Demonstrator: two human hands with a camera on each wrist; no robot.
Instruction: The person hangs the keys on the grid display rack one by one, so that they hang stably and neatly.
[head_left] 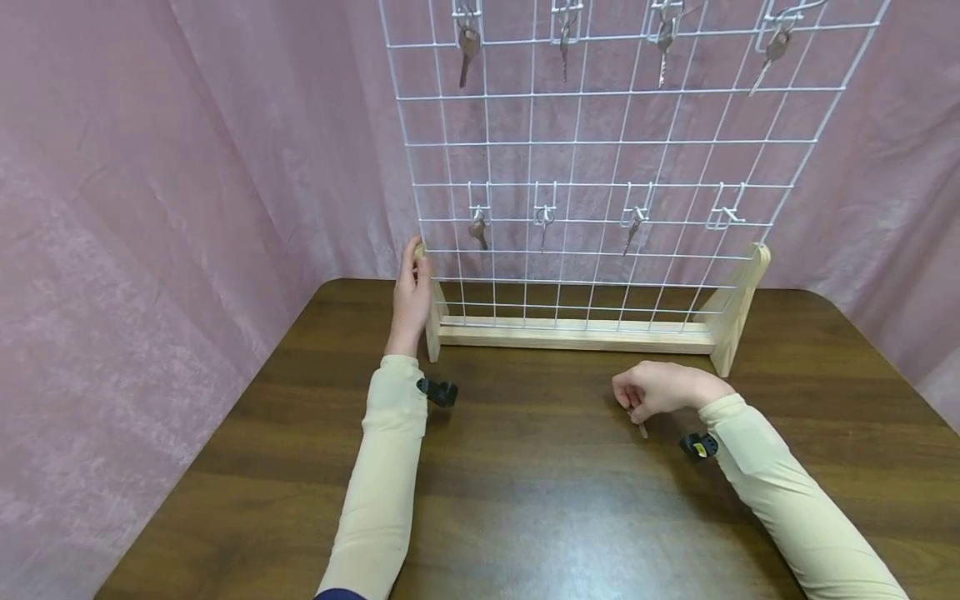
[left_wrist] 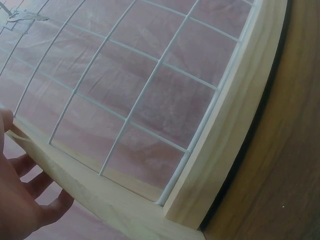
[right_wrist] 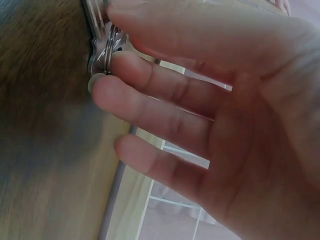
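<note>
My left hand (head_left: 409, 302) holds the upright wooden side piece (left_wrist: 90, 195) of a stand with a white wire grid (head_left: 577, 142); its fingers bend around the wood's edge. Over the tabletop, in front of the stand, my right hand (head_left: 666, 390) pinches a key (head_left: 642, 431) between thumb and fingers. A metal key ring (right_wrist: 109, 52) shows at those fingertips in the right wrist view, and the rest of the key is partly hidden by the thumb. On the grid's lower row, keys hang from three hooks; the rightmost hook (head_left: 725, 218) carries none.
Several more keys, such as the upper left key (head_left: 468, 52), hang on hooks along the grid's top. The stand's wooden base bar (head_left: 573, 336) rests on a brown table (head_left: 510, 500). Pink curtains (head_left: 187, 183) surround the table's back and left side.
</note>
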